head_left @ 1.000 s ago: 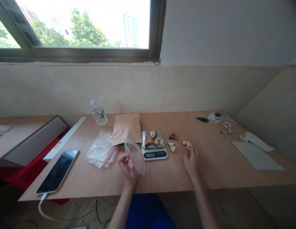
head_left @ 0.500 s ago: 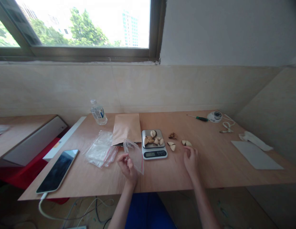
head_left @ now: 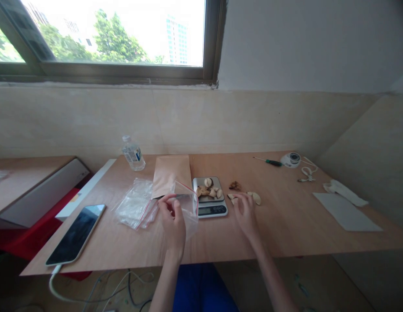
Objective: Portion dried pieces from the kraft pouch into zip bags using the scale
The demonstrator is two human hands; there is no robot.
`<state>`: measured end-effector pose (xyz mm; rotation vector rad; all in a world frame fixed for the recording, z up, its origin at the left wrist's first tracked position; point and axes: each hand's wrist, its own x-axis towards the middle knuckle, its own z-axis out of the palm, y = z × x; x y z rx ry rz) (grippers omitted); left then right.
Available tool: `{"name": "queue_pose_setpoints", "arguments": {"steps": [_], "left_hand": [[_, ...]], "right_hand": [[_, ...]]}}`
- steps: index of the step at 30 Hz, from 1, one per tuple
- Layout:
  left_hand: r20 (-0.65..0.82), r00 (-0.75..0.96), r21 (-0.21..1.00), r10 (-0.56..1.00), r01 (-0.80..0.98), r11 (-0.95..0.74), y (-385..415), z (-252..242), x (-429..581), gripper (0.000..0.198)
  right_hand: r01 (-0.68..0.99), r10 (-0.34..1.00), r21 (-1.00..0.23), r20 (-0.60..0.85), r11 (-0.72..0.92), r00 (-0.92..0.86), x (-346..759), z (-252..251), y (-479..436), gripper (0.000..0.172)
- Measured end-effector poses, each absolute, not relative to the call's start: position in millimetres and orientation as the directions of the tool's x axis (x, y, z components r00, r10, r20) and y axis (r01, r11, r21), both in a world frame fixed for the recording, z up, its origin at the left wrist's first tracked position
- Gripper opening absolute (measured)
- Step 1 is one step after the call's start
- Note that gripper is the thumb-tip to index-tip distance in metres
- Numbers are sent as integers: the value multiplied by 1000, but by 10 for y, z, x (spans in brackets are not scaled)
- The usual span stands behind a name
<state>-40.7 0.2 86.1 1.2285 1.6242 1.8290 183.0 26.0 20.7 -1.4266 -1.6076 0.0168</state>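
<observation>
My left hand [head_left: 172,214] is closed on a clear zip bag [head_left: 187,208] with a red seal line, its opening tilted toward the kitchen scale [head_left: 212,211]. Several pale, brown-edged pieces that look like dried mushrooms [head_left: 208,190] lie on the scale's metal plate. Right of the scale, my right hand [head_left: 244,212] has its thumb and fingers around a dried mushroom piece [head_left: 232,198], which they partly cover. Another pale piece [head_left: 255,198] lies just right of those fingers, and a brown crumpled piece [head_left: 235,186] sits behind them.
A brown paper pouch [head_left: 171,173] and a pile of clear bags [head_left: 133,206] lie left of the scale. A water bottle [head_left: 134,155] stands behind; a phone [head_left: 76,236] with a cable lies front left. A screwdriver [head_left: 273,163], white camera [head_left: 290,160] and white sheet [head_left: 346,212] are right.
My right hand has moved left from the farther pale piece to the one nearer the scale. My left hand has lifted and turned the zip bag, its red seal now closer to the scale.
</observation>
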Motion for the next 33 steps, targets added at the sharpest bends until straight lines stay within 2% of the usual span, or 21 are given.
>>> {"name": "queue_pose_setpoints", "arguments": {"steps": [3, 6, 11, 14, 16, 18, 20, 22, 23, 24, 26, 28, 31, 33], "left_hand": [[282, -501, 947, 818, 280, -154, 21, 877, -405, 24], [218, -503, 956, 836, 284, -78, 17, 893, -356, 35], [135, -561, 972, 816, 237, 2, -21, 935, -281, 47], [138, -568, 979, 811, 202, -26, -34, 930, -279, 45], [144, -573, 979, 807, 203, -30, -35, 910, -282, 46], [147, -559, 973, 816, 230, -18, -31, 890, -276, 48], [147, -530, 962, 835, 272, 3, -25, 881, -253, 49], [147, -524, 955, 839, 297, 19, -21, 887, -216, 48], [145, -532, 958, 834, 286, 16, -21, 893, -196, 47], [138, -541, 968, 829, 250, 2, -21, 897, -178, 45], [101, -547, 993, 831, 100, -55, -21, 887, -155, 42], [40, -531, 990, 847, -94, -106, -20, 851, -155, 39], [-46, -510, 950, 859, -288, -120, -22, 785, -180, 37], [-73, -517, 935, 853, -333, -122, -28, 766, -197, 37]], "right_hand": [[767, 827, -536, 563, 353, 13, 1671, 347, 399, 26], [844, 887, -440, 454, 307, -86, 1522, 458, 535, 29], [909, 936, -339, 329, 244, -128, 1411, 472, 609, 31], [901, 939, -383, 337, 203, -68, 1427, 437, 580, 31], [840, 936, -507, 352, 194, -4, 1428, 490, 530, 29], [652, 942, -727, 330, 213, 61, 1387, 651, 441, 30], [296, 968, -933, 239, 206, 80, 1293, 902, 315, 35], [-98, 993, -988, 118, 115, -26, 1161, 1166, 180, 40], [-221, 989, -974, 75, 45, -128, 1091, 1273, 122, 40], [-273, 981, -962, 44, -10, -191, 1026, 1351, 76, 40], [-238, 979, -970, -2, -52, -205, 925, 1408, 23, 39], [-73, 992, -997, -4, -13, -126, 873, 1364, 7, 39], [189, 984, -974, 95, 123, -150, 866, 1267, -4, 41], [254, 962, -941, 171, 224, -215, 888, 1240, 3, 37]]}}
